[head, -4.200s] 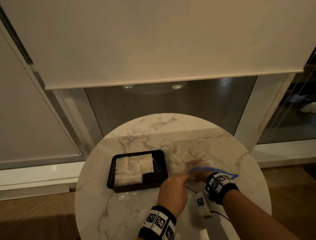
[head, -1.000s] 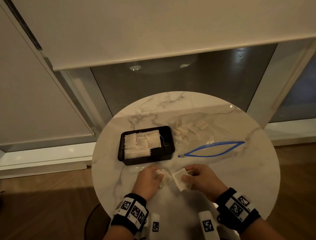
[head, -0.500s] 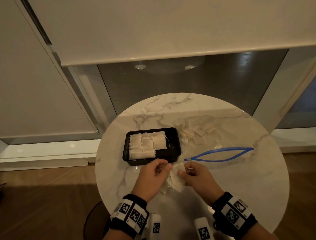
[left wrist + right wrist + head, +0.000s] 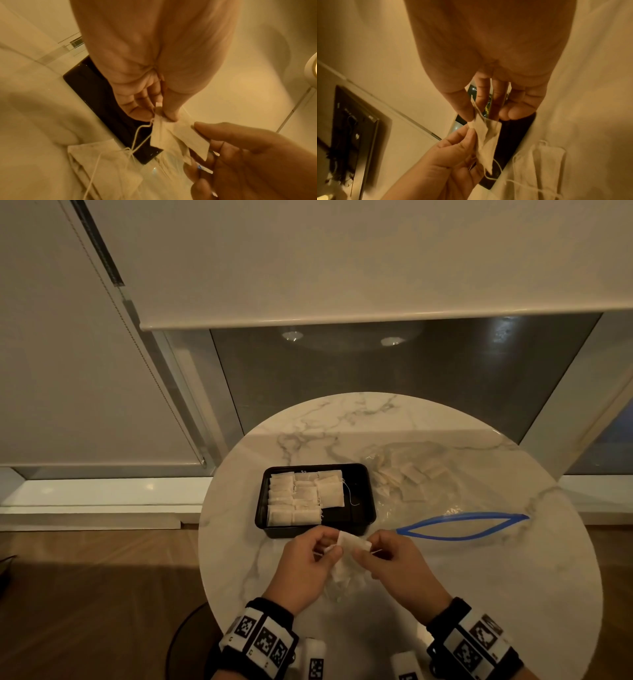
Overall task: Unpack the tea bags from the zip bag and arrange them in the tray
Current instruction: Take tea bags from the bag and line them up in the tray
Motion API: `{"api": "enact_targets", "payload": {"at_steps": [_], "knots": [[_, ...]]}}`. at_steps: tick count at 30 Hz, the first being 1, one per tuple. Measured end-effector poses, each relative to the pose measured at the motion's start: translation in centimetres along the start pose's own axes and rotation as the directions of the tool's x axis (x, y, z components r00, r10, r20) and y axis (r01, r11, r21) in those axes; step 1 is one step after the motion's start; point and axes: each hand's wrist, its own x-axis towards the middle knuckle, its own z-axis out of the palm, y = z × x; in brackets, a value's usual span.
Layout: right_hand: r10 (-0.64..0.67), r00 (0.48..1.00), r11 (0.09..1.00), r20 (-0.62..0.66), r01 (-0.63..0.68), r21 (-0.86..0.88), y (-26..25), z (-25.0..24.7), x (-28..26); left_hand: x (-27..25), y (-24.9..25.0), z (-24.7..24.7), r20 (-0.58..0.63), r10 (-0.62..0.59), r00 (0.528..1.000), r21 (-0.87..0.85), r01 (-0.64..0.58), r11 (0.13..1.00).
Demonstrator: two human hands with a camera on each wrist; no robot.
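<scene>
Both hands are lifted just above the marble table (image 4: 513,559), and between them they share one tea bag (image 4: 352,542). The left hand (image 4: 305,563) pinches one corner between thumb and fingertip; the right hand (image 4: 400,563) pinches the opposite end, its other fingers loosely fanned. From the left wrist it looks as if a second bag (image 4: 192,136) overlaps the first, with a thin string (image 4: 137,136) trailing down to more bags (image 4: 102,162) lying on the table under the grip. My guess is the two pinches are pulling in opposite directions to separate bags whose strings have tangled, which would explain why both hands are needed for so light a thing.

Just beyond the grip sits the black tray (image 4: 363,508), its left part already filled with neat rows of bags (image 4: 301,498), its right part bare. That gap lies closest to the pinched bag, so it seems the natural spot for it once freed. Off to the right of the grip, past the right hand, the clear zip bag (image 4: 428,491) lies flat with its blue mouth (image 4: 459,525) gaping toward the hands, and several bags can be seen inside it, so the unpacking looks roughly half done.
</scene>
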Motion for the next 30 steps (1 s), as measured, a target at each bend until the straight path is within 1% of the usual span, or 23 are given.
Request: {"api": "enact_targets", "payload": {"at_steps": [2, 4, 6, 9, 12, 14, 18, 21, 23, 25, 27, 30], "knots": [[-0.041, 0.999, 0.997, 0.010, 0.042, -0.071, -0.5, -0.1, 0.2, 0.1, 0.2, -0.1, -0.010, 0.016, 1.000, -0.041, -0.016, 0.999], [-0.070, 0.997, 0.996, 0.024, 0.072, -0.053, -1.0, -0.2, 0.4, 0.3, 0.2, -0.3, -0.051, 0.017, 0.999, -0.077, -0.021, 0.997], [-0.075, 0.996, 0.997, 0.050, 0.074, 0.022, -1.7, -0.2, 0.8, 0.4, 0.2, -0.4, -0.113, 0.003, 0.994, -0.117, -0.016, 0.993], [-0.050, 0.996, 0.989, 0.077, 0.038, 0.146, -2.4, -0.3, 1.3, 0.5, 0.1, -0.8, -0.221, -0.011, 0.975, -0.152, -0.023, 0.988], [-0.058, 0.997, 0.967, 0.043, 0.045, 0.251, -3.0, -0.3, 2.0, 0.8, -0.5, -1.5, -0.301, -0.025, 0.953, -0.146, -0.020, 0.989], [-0.039, 0.999, 0.944, 0.004, 0.035, 0.328, -3.4, -0.5, 2.7, 1.0, -1.1, -2.1, -0.335, -0.048, 0.941, -0.124, 0.006, 0.992], [0.076, 0.994, 0.900, -0.075, -0.036, 0.435, -2.8, -1.2, 4.6, 1.3, -2.4, -3.2, -0.335, -0.077, 0.939, -0.053, 0.063, 0.997], [0.173, 0.975, 0.899, -0.141, -0.098, 0.427, -1.5, -1.9, 5.4, 1.2, -3.2, -3.6, -0.371, -0.036, 0.928, 0.034, 0.052, 0.998], [0.205, 0.962, 0.897, -0.180, -0.111, 0.427, -0.9, -2.2, 5.6, 1.1, -3.3, -3.6, -0.396, -0.001, 0.918, 0.056, 0.025, 0.998], [0.190, 0.962, 0.898, -0.196, -0.089, 0.432, -0.7, -2.2, 5.7, 1.3, -3.5, -3.6, -0.406, 0.047, 0.913, 0.108, -0.003, 0.994], [0.143, 0.969, 0.907, -0.204, -0.046, 0.419, -0.8, -2.1, 5.9, 1.5, -3.6, -3.5, -0.398, 0.076, 0.914, 0.148, -0.017, 0.989], [0.071, 0.975, 0.935, -0.213, 0.009, 0.355, -1.3, -1.5, 6.5, 1.7, -3.6, -3.3, -0.362, 0.047, 0.931, 0.132, 0.001, 0.991]]}}
